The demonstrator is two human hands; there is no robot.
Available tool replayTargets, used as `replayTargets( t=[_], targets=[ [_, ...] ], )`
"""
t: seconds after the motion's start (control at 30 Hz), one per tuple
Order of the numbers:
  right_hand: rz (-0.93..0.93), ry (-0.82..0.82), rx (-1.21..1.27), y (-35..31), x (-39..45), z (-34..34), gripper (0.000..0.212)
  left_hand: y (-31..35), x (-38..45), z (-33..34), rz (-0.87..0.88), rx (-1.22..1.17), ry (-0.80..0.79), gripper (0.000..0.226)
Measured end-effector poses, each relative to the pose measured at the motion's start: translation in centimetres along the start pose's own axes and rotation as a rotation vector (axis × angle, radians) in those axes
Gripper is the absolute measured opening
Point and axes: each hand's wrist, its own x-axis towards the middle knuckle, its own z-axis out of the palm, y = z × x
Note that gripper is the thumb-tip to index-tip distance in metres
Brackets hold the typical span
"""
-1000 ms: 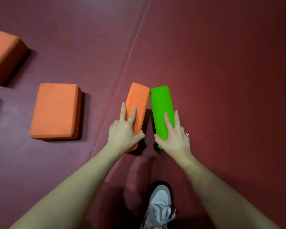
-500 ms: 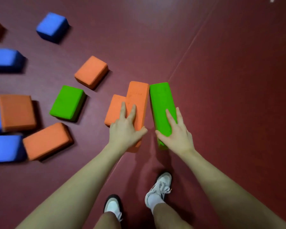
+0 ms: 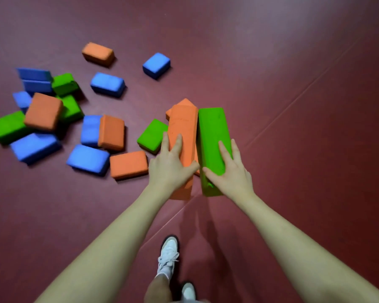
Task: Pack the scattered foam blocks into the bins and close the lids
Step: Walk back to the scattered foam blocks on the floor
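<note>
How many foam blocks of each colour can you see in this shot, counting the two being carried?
orange blocks: 6, one gripped by the left hand
green blocks: 5, one gripped by the right hand
blue blocks: 8
Total: 19. The left pile is blurred, so more may be hidden.

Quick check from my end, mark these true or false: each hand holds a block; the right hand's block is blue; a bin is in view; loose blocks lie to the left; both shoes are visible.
1. Each hand holds a block. True: left hand grips the orange block, right hand the green block.
2. The right hand's block is blue. False: it is green.
3. A bin is in view. False: none shows.
4. Loose blocks lie to the left. True: the pile of blocks sits on the floor.
5. Both shoes show. True.
</note>
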Motion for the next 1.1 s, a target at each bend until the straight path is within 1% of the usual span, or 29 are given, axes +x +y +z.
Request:
replayTargets(
  t=[0.13,0.27,0.63,0.77,0.9,1.1],
  targets=[
    [-0.153,-0.057,-0.014,-4.8,-3.4,0.4,0.086,-3.5,-5.8,-3.8,-0.122,-0.029,0.092,0.084],
    [-0.342,-0.081,0.003,-9.6,-7.8,2.0,0.087,-6.9,-13.0,-6.9,-0.257,-0.040,0.222,0.084],
    [-0.855,-0.417,-0.020,-22.1,-23.0,10.5,0.081,-19.1,-36.5,-10.6,-0.734,-0.099,0.421,0.076],
    [-1.023,-0.500,-0.057,-28.7,-28.1,14.3,0.081,-24.3,-43.4,-12.1,-0.885,-0.141,0.536,0.076],
    [-1.184,-0.574,-0.087,-36.8,-34.0,18.6,0.081,-30.6,-49.8,-14.4,-1.002,-0.172,0.657,0.076],
    [-1.369,-0.646,-0.062,-48.4,-43.6,24.8,0.079,-40.3,-59.9,-18.7,-1.167,-0.141,0.773,0.076]
  ],
)
